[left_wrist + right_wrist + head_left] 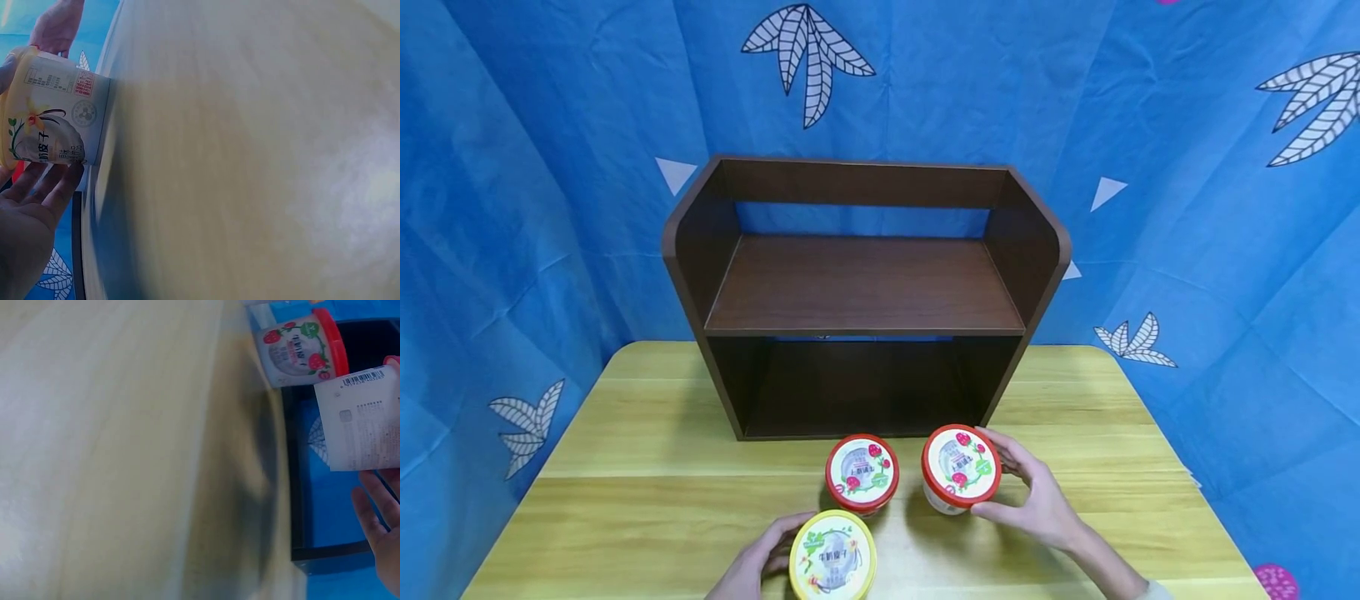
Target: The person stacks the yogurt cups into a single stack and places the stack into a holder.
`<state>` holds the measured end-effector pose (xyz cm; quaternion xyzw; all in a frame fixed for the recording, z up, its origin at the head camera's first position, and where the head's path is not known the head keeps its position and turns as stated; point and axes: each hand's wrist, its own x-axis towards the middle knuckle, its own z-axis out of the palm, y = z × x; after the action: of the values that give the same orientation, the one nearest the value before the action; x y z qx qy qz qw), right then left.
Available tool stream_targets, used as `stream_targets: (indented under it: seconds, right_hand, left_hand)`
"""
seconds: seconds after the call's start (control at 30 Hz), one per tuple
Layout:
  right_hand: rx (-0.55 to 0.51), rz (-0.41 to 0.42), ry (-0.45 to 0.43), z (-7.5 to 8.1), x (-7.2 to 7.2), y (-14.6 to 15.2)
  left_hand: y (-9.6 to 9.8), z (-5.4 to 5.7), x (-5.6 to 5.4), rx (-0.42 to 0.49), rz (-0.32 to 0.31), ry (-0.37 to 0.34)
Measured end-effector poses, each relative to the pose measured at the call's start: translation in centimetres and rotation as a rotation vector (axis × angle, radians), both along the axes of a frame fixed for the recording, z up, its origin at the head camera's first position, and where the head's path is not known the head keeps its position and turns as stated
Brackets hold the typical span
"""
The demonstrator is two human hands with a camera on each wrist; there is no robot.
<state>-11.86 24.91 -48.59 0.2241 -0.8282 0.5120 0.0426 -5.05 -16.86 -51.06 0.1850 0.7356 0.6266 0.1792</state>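
Observation:
My left hand (758,560) grips a paper tub with a yellow lid (832,557) near the table's front. In the left wrist view that tub (59,119) shows a vanilla flower print, with the fingers (44,187) along its side. Over to the right, my right hand (1033,504) holds a tub with a red lid (961,467) from its right side, thumb and fingers spread around it. The right wrist view shows its barcode side (362,425), tipped slightly. Between both hands, a second red-lidded tub with strawberries (862,473) stands on the table, untouched.
Behind the tubs is a dark brown two-level shelf (865,283) on the wooden table (647,517). Its lower opening (857,387) faces me, just beyond the red-lidded tubs. A blue patterned curtain (535,208) hangs behind and at both sides.

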Motion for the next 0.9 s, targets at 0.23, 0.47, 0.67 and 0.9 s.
stream_targets:
  seconds: [0.23, 0.47, 0.67, 0.9]
  right_hand:
    - [-0.009, 0.035, 0.014, 1.7, 0.3, -0.1]
    - [0.002, 0.052, 0.038, 2.8, 0.6, -0.5]
    - [-0.002, 0.085, 0.046, 3.7, 1.1, -1.1]
    - [0.002, 0.125, 0.063, 4.7, 1.6, -2.0]
  left_hand:
    - [-0.1, 0.0, -0.1, -0.027, 0.002, -0.030]
    - [-0.2, -0.4, -0.1, -0.008, -0.005, 0.078]
    - [-0.2, -0.4, 0.1, 0.009, -0.007, 0.101]
    - [-0.1, -0.4, 0.2, -0.001, -0.005, 0.102]
